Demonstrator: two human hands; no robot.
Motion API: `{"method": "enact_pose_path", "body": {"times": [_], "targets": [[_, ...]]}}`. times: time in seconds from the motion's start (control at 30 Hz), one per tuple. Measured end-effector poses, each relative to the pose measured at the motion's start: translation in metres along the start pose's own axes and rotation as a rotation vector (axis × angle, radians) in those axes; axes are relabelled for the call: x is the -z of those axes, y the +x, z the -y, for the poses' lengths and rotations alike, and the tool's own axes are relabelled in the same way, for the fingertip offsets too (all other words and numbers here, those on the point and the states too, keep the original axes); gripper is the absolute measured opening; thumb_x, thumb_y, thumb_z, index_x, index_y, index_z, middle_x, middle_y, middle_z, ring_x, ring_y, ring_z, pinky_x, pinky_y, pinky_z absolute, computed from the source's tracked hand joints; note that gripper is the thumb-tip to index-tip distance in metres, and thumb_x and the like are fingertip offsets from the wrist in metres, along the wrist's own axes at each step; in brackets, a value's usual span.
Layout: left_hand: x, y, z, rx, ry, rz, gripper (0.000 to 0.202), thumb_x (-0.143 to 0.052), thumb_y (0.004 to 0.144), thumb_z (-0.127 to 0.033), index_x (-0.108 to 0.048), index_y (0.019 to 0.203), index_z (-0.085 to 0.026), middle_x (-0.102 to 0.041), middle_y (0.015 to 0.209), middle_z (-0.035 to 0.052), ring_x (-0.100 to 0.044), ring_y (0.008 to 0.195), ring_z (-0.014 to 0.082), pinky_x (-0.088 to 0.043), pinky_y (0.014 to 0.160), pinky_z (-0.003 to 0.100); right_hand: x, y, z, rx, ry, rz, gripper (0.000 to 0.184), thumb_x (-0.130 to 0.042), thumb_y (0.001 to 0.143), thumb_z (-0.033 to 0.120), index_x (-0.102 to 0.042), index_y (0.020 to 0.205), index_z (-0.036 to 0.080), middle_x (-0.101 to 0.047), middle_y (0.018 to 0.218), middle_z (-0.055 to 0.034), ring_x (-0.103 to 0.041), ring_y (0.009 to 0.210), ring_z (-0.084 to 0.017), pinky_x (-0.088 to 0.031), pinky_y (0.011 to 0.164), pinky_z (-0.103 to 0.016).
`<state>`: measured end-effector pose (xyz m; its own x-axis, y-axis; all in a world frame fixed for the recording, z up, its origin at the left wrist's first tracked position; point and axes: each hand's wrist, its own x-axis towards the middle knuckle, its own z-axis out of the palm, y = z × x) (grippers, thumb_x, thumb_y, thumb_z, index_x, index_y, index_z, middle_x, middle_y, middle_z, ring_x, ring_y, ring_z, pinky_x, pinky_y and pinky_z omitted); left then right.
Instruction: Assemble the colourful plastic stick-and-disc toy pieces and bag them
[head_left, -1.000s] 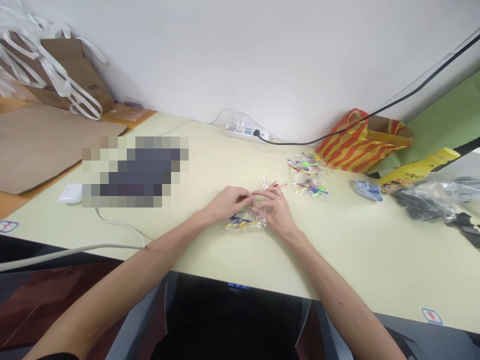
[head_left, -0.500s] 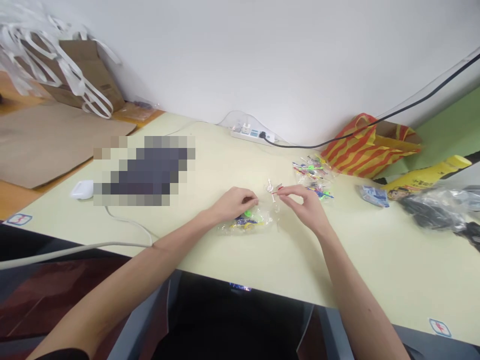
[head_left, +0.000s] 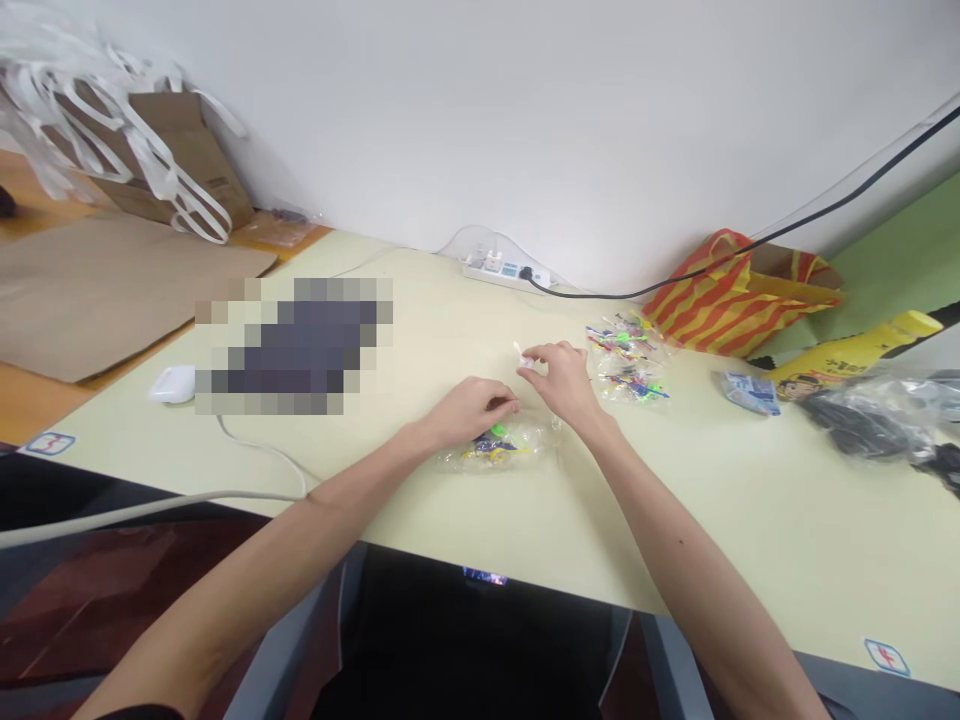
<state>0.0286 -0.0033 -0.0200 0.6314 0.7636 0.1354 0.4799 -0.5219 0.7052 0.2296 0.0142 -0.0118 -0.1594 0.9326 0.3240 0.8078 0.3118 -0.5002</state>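
My left hand (head_left: 474,408) is closed, its fingertips pinched together at the upper edge of a clear plastic bag (head_left: 517,452). Inside that bag lie small coloured plastic pieces (head_left: 489,447) in blue, yellow and green. Just beyond the bag, my right hand (head_left: 559,378) pinches a small white plastic piece (head_left: 520,354) between thumb and fingers. One end of it sticks out to the left; the remainder is hidden by the fingers.
More clear bags of coloured pieces (head_left: 626,345) lie to the right, before a red-and-yellow striped bag (head_left: 709,290). A power strip (head_left: 506,268) sits along the wall. To the left are a pixelated dark object (head_left: 307,345), a white case (head_left: 172,384) and a cable (head_left: 259,449).
My right hand has moved left onto the white piece, which lay on the table before. The thin red piece it was holding no longer shows. My left hand has stayed by the bag.
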Motion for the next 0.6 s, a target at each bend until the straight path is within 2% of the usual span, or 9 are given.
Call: {"method": "enact_pose_path", "body": {"times": [0.07,0.13,0.2,0.27,0.37,0.5,0.6], "targets": [[0.001,0.0,-0.001,-0.001,-0.003,0.0,0.03,-0.053,0.099,-0.035,-0.076,0.092,-0.017,-0.074,0.082,0.0041,-0.061,0.069,0.0158,-0.042,0.065,0.027,0.014,-0.002,0.004,-0.029,0.31,-0.048,0.023,-0.069,0.09,0.038,-0.069,0.105,0.021,-0.076,0.106,-0.0086,-0.07,0.094,-0.025,-0.053,0.089,-0.045],[0.002,0.0,-0.001,-0.006,-0.001,-0.005,0.03,-0.052,0.1,-0.035,-0.076,0.096,-0.017,-0.075,0.086,0.005,-0.062,0.072,0.0163,-0.043,0.067,0.027,0.034,-0.011,0.002,-0.113,0.597,-0.025,0.04,-0.075,0.085,0.046,-0.062,0.114,0.024,-0.073,0.109,-0.0071,-0.073,0.082,-0.022,-0.057,0.073,-0.038],[0.002,0.0,-0.001,-0.019,0.006,-0.01,0.03,-0.052,0.1,-0.035,-0.076,0.1,-0.018,-0.075,0.089,0.0052,-0.063,0.074,0.0166,-0.044,0.068,0.027,0.055,-0.024,-0.006,-0.144,0.754,0.081,0.047,-0.083,0.079,0.047,-0.06,0.113,0.024,-0.073,0.104,-0.0059,-0.072,0.073,-0.02,-0.055,0.063,-0.033],[0.002,-0.001,0.001,-0.029,0.013,-0.013,0.03,-0.051,0.101,-0.035,-0.076,0.101,-0.019,-0.075,0.09,0.0048,-0.063,0.075,0.0168,-0.044,0.07,0.027,0.073,-0.04,-0.019,-0.151,0.799,0.272,0.038,-0.086,0.076,0.044,-0.064,0.099,0.022,-0.073,0.089,-0.0049,-0.069,0.066,-0.018,-0.051,0.056,-0.03],[0.0,-0.001,0.005,-0.022,0.009,-0.006,0.029,-0.052,0.1,-0.036,-0.077,0.099,-0.019,-0.076,0.091,0.0044,-0.064,0.077,0.0171,-0.045,0.071,0.028,0.089,-0.061,-0.039,-0.221,0.763,0.489,0.034,-0.089,0.074,0.04,-0.072,0.096,0.019,-0.07,0.074,-0.0034,-0.067,0.061,-0.018,-0.049,0.053,-0.03],[0.0,0.0,0.005,0.0,-0.019,0.006,0.027,-0.055,0.098,-0.035,-0.077,0.098,-0.019,-0.077,0.093,0.0048,-0.066,0.079,0.0172,-0.047,0.073,0.028,0.091,-0.075,-0.048,-0.294,0.763,0.606,0.036,-0.088,0.074,0.041,-0.075,0.099,0.019,-0.071,0.075,-0.003,-0.07,0.067,-0.02,-0.056,0.063,-0.033],[0.0,0.001,0.003,0.017,-0.03,0.004,0.027,-0.056,0.097,-0.035,-0.077,0.096,-0.018,-0.077,0.091,0.0044,-0.065,0.077,0.0166,-0.046,0.071,0.027,0.087,-0.075,-0.042,-0.249,0.769,0.649,0.035,-0.086,0.076,0.041,-0.076,0.102,0.02,-0.074,0.081,-0.0041,-0.072,0.074,-0.021,-0.059,0.071,-0.035]]}}
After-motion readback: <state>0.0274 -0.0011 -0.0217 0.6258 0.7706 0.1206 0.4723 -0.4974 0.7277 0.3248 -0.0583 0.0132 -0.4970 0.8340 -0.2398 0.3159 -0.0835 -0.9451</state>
